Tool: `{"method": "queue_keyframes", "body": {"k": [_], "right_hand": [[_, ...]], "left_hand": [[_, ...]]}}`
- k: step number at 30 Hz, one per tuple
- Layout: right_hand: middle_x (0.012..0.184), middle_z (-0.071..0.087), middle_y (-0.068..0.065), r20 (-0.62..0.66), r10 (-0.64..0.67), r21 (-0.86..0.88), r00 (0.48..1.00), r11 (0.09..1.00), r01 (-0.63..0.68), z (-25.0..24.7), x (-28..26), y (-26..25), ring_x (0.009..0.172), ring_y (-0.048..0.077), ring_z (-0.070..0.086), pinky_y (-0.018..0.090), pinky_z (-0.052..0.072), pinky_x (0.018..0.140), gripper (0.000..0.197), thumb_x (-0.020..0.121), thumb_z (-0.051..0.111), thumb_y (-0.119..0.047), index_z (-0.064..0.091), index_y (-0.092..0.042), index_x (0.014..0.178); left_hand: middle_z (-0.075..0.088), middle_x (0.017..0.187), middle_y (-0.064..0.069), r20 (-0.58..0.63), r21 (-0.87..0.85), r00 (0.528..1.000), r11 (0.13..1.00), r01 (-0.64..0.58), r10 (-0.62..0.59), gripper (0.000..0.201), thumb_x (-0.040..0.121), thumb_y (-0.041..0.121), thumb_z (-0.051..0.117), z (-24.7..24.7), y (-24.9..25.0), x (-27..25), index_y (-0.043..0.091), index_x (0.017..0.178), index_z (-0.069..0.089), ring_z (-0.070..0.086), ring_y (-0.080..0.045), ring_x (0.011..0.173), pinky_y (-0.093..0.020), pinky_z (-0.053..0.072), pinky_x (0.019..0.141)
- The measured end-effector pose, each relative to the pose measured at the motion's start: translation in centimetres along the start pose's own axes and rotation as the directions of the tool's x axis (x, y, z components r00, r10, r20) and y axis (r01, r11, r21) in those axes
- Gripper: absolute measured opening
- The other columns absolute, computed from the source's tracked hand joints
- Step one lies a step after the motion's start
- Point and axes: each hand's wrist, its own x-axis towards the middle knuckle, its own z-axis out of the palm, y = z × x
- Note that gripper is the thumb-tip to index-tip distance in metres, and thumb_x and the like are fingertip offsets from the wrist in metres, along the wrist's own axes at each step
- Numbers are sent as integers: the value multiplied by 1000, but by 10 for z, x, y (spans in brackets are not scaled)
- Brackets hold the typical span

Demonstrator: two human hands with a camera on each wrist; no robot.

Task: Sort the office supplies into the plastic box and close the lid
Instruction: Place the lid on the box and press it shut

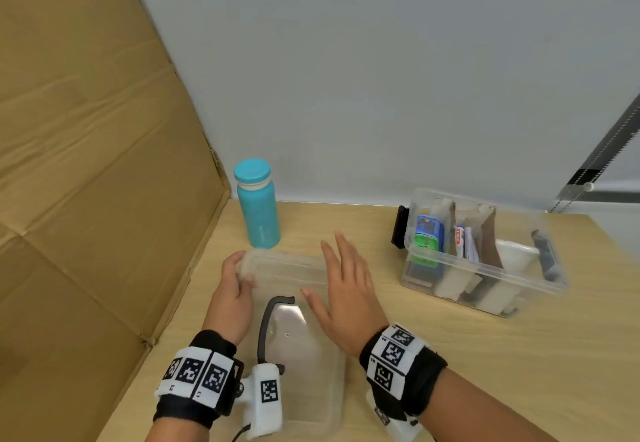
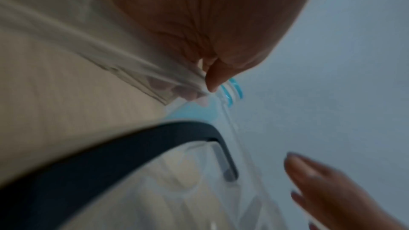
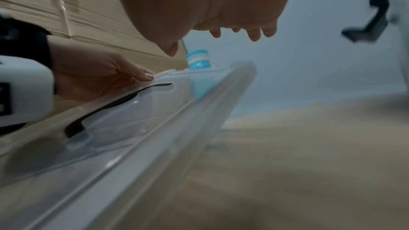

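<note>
A clear plastic lid (image 1: 304, 355) with a black handle (image 1: 265, 324) is tilted up off the table in front of me. My left hand (image 1: 235, 284) pinches its far left corner, thumb (image 2: 213, 80) on top and fingertips showing through the plastic underneath. My right hand (image 1: 344, 289) hovers open over the lid's right side with its fingers spread. In the right wrist view they stand off the lid (image 3: 155, 137). The clear plastic box (image 1: 460, 263) stands uncovered at the right. It holds a blue-green item (image 1: 427, 237), cards and white dividers.
A teal bottle (image 1: 258, 206) stands just behind the lid. A large cardboard sheet (image 1: 86, 164) leans along the left side. The box has a black latch (image 1: 400, 227) on its left end. A grey wall backs the wooden table (image 1: 519, 372).
</note>
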Motion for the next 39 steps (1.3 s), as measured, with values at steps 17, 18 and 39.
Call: {"method": "queue_keyframes", "body": {"k": [17,18,39], "right_hand": [[61,46,-6,-519,185,271,835,961,-44,-141,-42,110,52,6,45,24,40,50,29,96,38,-50,41,-26,81],[61,43,-7,-559,228,337,797,941,-33,-146,-47,117,53,5,45,19,38,49,28,97,40,-46,42,-25,78],[80,53,2,-257,702,692,664,613,-380,-158,-51,224,69,18,51,30,38,58,24,100,38,-32,46,-9,101]], "left_hand": [[45,122,10,21,397,841,767,-503,540,62,88,62,31,76,82,-40,34,143,25,42,-12,114,-34,36,98],[42,124,9,-19,377,854,795,-475,520,68,85,66,32,78,84,-40,33,144,23,39,-11,116,-33,33,98],[59,117,6,358,-67,910,977,-200,211,33,97,42,38,198,132,19,24,125,42,58,-15,110,-38,48,97]]}}
